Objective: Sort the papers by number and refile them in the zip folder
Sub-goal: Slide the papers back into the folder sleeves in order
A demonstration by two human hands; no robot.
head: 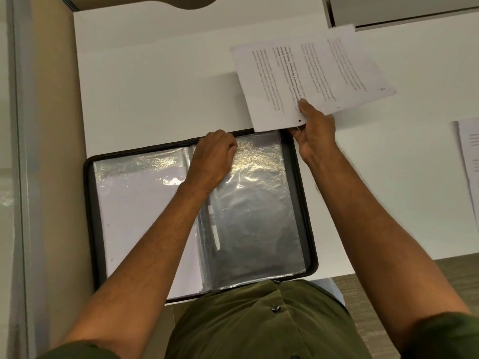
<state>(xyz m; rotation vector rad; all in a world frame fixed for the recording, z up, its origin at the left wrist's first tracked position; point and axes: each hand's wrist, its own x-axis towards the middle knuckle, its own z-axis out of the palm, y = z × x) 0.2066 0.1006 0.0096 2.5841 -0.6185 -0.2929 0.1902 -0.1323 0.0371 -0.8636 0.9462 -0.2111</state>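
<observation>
The right hand pinches printed sheets above the open zip folder, while the left hand curls onto a clear sleeve.

Both bare forearms reach forward, sleeves olive at the elbows. The left hand lies knuckles up, fingers curled under at its far edge. The right hand, just beside it, pinches with thumb on top.

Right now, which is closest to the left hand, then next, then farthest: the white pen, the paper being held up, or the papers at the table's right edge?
From the left hand:
1. White pen, just below it, along the folder's middle.
2. Held paper, up and to the right, in the right hand.
3. Papers at the right edge, far right of the table.
</observation>
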